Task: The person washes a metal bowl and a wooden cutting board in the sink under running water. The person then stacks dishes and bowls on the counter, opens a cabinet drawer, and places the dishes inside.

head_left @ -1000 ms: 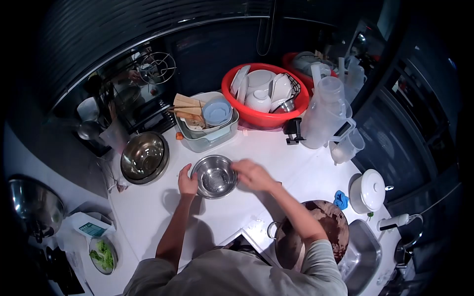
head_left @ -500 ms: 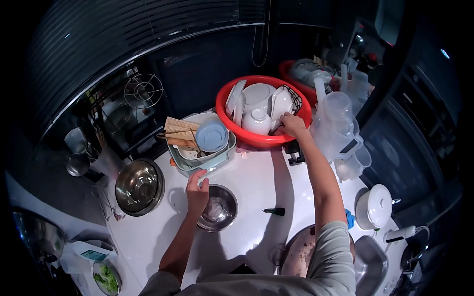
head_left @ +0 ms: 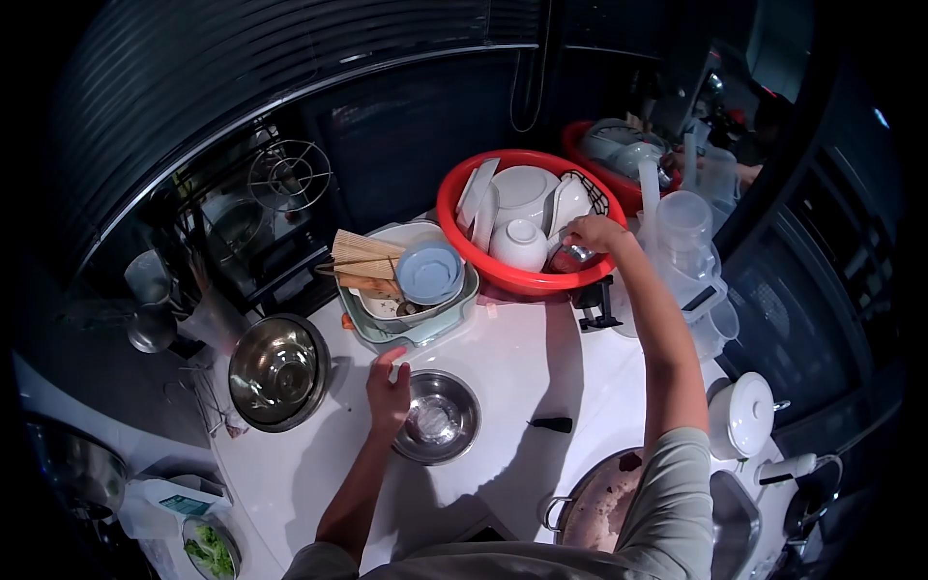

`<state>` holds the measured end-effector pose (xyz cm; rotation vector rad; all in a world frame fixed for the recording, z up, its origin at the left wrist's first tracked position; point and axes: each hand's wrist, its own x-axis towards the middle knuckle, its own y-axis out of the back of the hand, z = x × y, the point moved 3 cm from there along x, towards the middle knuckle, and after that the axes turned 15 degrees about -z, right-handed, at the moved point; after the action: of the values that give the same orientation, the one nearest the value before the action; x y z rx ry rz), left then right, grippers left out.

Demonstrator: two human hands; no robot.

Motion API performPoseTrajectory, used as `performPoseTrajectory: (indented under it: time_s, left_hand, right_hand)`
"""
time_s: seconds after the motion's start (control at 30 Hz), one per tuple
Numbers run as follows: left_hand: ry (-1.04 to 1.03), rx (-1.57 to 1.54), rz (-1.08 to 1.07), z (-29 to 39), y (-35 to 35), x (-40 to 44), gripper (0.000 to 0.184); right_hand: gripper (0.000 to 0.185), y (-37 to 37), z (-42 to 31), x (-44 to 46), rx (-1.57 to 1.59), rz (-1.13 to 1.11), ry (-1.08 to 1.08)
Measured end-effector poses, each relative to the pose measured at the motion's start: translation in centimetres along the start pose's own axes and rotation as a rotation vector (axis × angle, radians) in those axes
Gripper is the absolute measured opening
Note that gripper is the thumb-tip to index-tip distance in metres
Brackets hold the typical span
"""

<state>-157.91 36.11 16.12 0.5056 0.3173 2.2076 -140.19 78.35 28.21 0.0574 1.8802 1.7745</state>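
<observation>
My right hand (head_left: 596,235) reaches into the red basin (head_left: 527,281) at its right side. Its fingers are closed on a small shiny metal object (head_left: 578,253), whose kind I cannot make out. Beside it in the basin are a white ribbed bowl (head_left: 519,246), a large white bowl (head_left: 525,193) and several white dishes. My left hand (head_left: 389,394) hovers at the left rim of a steel bowl (head_left: 462,425), its fingers curved and apart, holding nothing. Whether it touches the rim I cannot tell.
Stacked tubs (head_left: 416,334) with a blue bowl (head_left: 430,272) stand behind my left hand. Steel bowls (head_left: 275,372) are at left. A dark green piece (head_left: 551,423) lies on the white counter (head_left: 503,358). A wide pan (head_left: 599,507), white lidded pot (head_left: 742,416) and clear plastic containers (head_left: 684,227) are at right.
A small shiny metal object now shows under my right hand, which has lifted slightly within the basin. My left hand stays near the steel bowl. The whole view has shifted a little.
</observation>
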Motion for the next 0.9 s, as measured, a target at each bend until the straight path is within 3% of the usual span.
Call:
performPoseTrajectory:
  time_s: [0.13, 0.23, 0.33, 0.43, 0.63, 0.73, 0.83, 0.9]
  left_hand:
    - [0.099, 0.009, -0.034, 0.0, 0.6, -0.2, 0.023]
    - [-0.002, -0.021, 0.025, -1.0, 0.5, 0.2, 0.023]
    - [0.052, -0.080, -0.028, -1.3, 0.3, 0.0, 0.024]
    - [0.087, -0.075, -0.052, -1.8, 0.2, -0.2, 0.023]
    - [-0.045, -0.085, 0.045, -2.2, 0.3, -0.4, 0.020]
    - [0.105, -0.103, -0.046, -1.8, 0.6, -0.9, 0.021]
    - [0.108, -0.096, -0.055, -2.0, 0.5, -0.8, 0.020]
    - [0.109, -0.103, -0.041, -2.7, 0.3, -0.9, 0.019]
  right_hand:
    - [0.038, 2.9, -0.3, 0.2, 0.072, -0.113, -0.095]
    - [0.043, 4.6, -0.2, 0.8, 0.039, -0.108, -0.128]
    - [0.049, 5.7, 0.1, 0.4, 0.114, -0.196, -0.199]
    - [0.056, 6.1, -0.3, 0.2, 0.020, -0.129, -0.151]
    - [0.064, 7.2, -1.9, 0.1, -0.023, -0.171, -0.260]
    - [0.066, 7.3, -1.9, 0.7, -0.043, -0.200, -0.270]
    - [0.066, 6.7, -1.7, 2.1, -0.241, -0.090, -0.231]
    - [0.065, 6.3, -1.9, 3.5, -0.268, -0.135, -0.208]
